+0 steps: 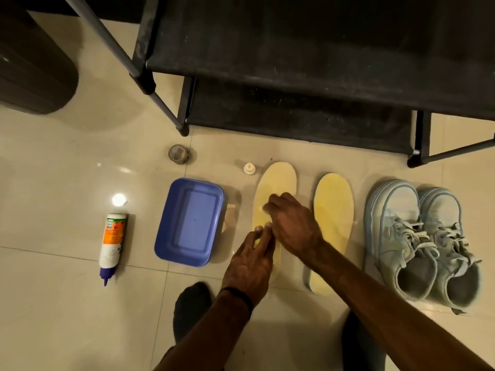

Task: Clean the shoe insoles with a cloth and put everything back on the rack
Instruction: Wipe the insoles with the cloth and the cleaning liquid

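Nearest the camera, the left hand [250, 266] lay flat over the heel half of the left insole [273, 199], its straight fingers [258, 231] pressing it onto the floor [67, 303] rather than gripping it. Just beyond, the right hand [292, 223] hung over the middle of the same insole with its fingers bunched; whether it pinched a cloth, or anything at all, could not be told, since no cloth showed plainly.

Taking that insole as the landmark: the second insole [333, 226] lay just to its right, apart from it, and the pair of pale blue shoes [423, 245] stood further right again, side by side, laces loose. Just to its left sat the blue tub [188, 222], and well beyond that a bottle [112, 242] lay on its side. Past the insole's toe stood a small white cap [249, 168] and, further left, a roll of tape [178, 153]. Farthest off, behind the toe, was the black rack [294, 62], its shelves bare in what showed.

The insoles looked thin, light and floppy, likely foam, so they would probably slide on the glossy tile unless pinned. Each would best be lifted by an edge near the heel or arch, supported along its length to avoid creasing.
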